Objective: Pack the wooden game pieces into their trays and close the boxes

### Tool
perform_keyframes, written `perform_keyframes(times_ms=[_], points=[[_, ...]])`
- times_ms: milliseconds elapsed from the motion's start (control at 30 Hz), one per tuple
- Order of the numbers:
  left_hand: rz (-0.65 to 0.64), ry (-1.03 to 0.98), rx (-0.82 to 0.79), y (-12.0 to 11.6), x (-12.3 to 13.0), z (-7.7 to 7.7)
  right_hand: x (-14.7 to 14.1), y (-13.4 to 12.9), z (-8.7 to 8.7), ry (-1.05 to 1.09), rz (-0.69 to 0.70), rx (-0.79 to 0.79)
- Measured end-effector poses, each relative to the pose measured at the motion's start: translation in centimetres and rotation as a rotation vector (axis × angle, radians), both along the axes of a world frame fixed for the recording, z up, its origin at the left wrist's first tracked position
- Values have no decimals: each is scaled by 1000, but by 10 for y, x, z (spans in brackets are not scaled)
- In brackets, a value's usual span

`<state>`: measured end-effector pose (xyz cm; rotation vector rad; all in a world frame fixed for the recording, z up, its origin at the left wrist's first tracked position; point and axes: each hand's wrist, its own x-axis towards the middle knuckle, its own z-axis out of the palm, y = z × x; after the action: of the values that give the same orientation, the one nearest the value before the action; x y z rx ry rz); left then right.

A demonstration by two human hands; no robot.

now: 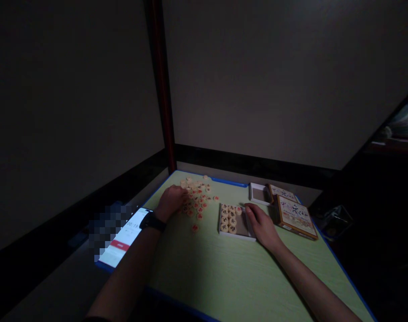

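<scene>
Loose Chinese chess pieces (200, 208), round and pale with red or dark characters, lie scattered at the table's far left. Over the left side of this pile is my left hand (172, 199), its fingers curled down among the pieces; whatever they hold is hidden. A shallow white-rimmed box (243, 237) sits to the right, with two columns of pieces (231, 219) and one red-marked piece (238, 210) at the top of a third. My right hand (260, 223) grips this box by its right edge, thumb over the rim.
Behind my right hand are a second white tray (259, 202) and two printed boxes (295, 214). A lit phone (125, 239) showing a timer lies at the left edge of the green table (204, 268). Walls meet behind the table at a dark red post (163, 89).
</scene>
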<state>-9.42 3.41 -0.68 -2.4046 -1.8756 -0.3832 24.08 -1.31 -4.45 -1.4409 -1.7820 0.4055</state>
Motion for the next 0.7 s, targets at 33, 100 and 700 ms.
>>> perform_keyframes(times_ms=[33, 100, 700], points=[[-6, 14, -11, -1, 1, 1, 0, 0, -1, 0, -2, 1], [-8, 30, -40, -4, 5, 3, 0, 0, -2, -3, -2, 2], [138, 21, -26, -7, 10, 1, 1, 1, -1, -20, 3, 18]])
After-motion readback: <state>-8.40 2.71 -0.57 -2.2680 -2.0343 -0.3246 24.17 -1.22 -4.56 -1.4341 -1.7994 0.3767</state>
